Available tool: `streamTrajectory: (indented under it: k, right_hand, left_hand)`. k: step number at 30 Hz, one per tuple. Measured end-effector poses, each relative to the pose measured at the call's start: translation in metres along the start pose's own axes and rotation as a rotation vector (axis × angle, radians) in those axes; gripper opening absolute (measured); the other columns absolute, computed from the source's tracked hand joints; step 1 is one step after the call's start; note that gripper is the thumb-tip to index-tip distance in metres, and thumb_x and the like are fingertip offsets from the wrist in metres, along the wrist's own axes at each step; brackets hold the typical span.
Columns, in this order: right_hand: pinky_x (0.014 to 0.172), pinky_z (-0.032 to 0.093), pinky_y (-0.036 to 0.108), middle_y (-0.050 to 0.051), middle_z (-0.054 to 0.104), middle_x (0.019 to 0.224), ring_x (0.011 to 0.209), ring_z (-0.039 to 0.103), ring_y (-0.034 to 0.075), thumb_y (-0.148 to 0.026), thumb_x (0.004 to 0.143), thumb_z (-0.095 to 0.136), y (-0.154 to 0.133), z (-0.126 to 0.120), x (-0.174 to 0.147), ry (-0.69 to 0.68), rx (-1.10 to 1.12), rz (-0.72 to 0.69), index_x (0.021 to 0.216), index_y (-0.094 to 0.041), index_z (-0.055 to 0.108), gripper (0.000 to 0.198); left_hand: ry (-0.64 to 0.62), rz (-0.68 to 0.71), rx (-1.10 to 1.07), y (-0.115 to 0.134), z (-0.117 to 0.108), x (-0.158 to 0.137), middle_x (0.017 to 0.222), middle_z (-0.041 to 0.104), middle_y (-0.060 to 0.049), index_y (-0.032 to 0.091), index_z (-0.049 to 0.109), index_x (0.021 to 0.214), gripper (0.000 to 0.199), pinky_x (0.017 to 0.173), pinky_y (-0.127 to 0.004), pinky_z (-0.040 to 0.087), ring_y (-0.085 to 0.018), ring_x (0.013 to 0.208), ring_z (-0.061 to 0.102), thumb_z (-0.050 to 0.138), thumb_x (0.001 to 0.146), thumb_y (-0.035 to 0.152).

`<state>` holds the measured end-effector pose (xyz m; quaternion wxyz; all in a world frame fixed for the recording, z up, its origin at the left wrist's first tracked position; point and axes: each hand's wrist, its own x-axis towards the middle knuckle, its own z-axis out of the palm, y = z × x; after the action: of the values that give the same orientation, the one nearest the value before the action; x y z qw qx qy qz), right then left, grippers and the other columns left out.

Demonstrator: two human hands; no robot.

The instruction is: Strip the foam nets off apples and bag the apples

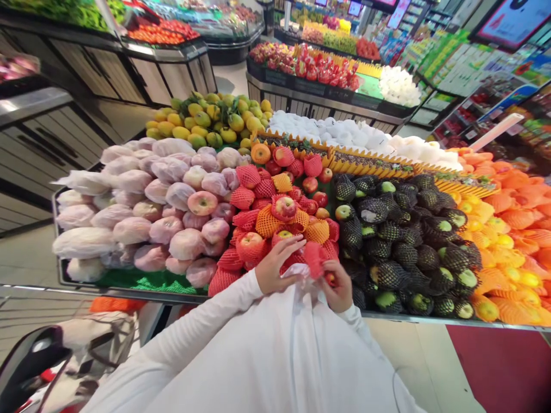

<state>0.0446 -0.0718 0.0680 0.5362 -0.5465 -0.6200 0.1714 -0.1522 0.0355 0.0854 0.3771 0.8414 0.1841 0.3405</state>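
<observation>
My left hand [279,268] rests over the front of a pile of red apples, its fingers stretched out and apart. Just right of it, my right hand [338,285] has its fingers closed on a red foam fruit net [315,259]. Part of a red apple [330,279] shows beside those fingers; whether it sits inside the net, I cannot tell. Around my hands lie apples in red and orange foam nets, among them a netted apple [252,246] to the left and an apple [284,206] on top of the heap.
Pale wrapped apples [167,226] fill the stand's left side, with yellow-green mangoes [210,120] behind. Dark-netted fruit [404,246] and orange-netted fruit [508,258] lie to the right. A metal edge [430,322] runs along the front. A shopping cart [38,361] stands at lower left.
</observation>
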Motion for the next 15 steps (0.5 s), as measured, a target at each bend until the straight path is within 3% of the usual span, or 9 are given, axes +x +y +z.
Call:
streamTrajectory:
  k: [2,4,7,9,10,15]
  right_hand:
    - [0.067,0.051,0.029,0.005,0.066,0.086,0.077,0.062,0.018,-0.018,0.079,0.061,-0.011,0.004,0.005,-0.285,0.043,-0.076,0.096,-0.022,0.060,0.017]
    - [0.070,0.052,0.031,0.006,0.068,0.086,0.077,0.063,0.019,-0.019,0.078,0.061,-0.016,0.003,0.016,-0.394,0.030,-0.130,0.097,-0.022,0.062,0.020]
    - [0.080,0.053,0.034,0.006,0.070,0.090,0.085,0.065,0.020,-0.021,0.082,0.056,-0.003,-0.005,0.052,-0.273,-0.120,-0.091,0.093,-0.021,0.063,0.013]
    - [0.082,0.052,0.032,0.006,0.069,0.089,0.085,0.065,0.018,-0.024,0.086,0.054,0.017,-0.008,0.089,-0.188,-0.422,0.134,0.089,-0.019,0.064,0.011]
    - [0.086,0.051,0.031,0.006,0.069,0.095,0.091,0.065,0.018,-0.025,0.088,0.053,0.029,-0.008,0.110,-0.204,-0.588,0.273,0.092,-0.019,0.064,0.012]
    - [0.087,0.051,0.040,0.013,0.067,0.101,0.093,0.065,0.023,-0.018,0.082,0.068,0.085,0.016,0.195,-0.249,-0.746,0.474,0.092,-0.010,0.066,0.013]
  left_hand:
    - [-0.067,-0.020,-0.083,-0.003,0.007,-0.007,0.132,0.055,-0.018,0.014,0.054,0.127,0.053,0.105,-0.041,0.042,-0.028,0.123,0.052,0.067,0.081,0.035]
    - [-0.154,-0.106,-0.126,-0.007,0.010,-0.016,0.102,0.068,-0.011,0.015,0.064,0.102,0.027,0.087,-0.032,0.050,-0.022,0.095,0.063,0.063,0.082,0.032]
    - [-0.278,-0.261,-0.083,-0.013,0.010,-0.031,0.079,0.069,-0.004,0.016,0.065,0.090,0.016,0.069,-0.025,0.046,-0.017,0.072,0.063,0.062,0.078,0.026]
    - [-0.318,-0.322,-0.054,-0.015,0.009,-0.040,0.079,0.069,-0.002,0.017,0.065,0.090,0.017,0.068,-0.024,0.043,-0.017,0.071,0.063,0.062,0.074,0.021]
    - [-0.318,-0.342,-0.050,-0.015,0.010,-0.044,0.079,0.069,-0.002,0.017,0.064,0.088,0.015,0.068,-0.024,0.043,-0.017,0.071,0.063,0.062,0.073,0.019]
    - [-0.255,-0.387,-0.048,-0.012,0.014,-0.055,0.084,0.069,-0.003,0.017,0.062,0.086,0.012,0.069,-0.024,0.041,-0.018,0.077,0.064,0.060,0.075,0.020]
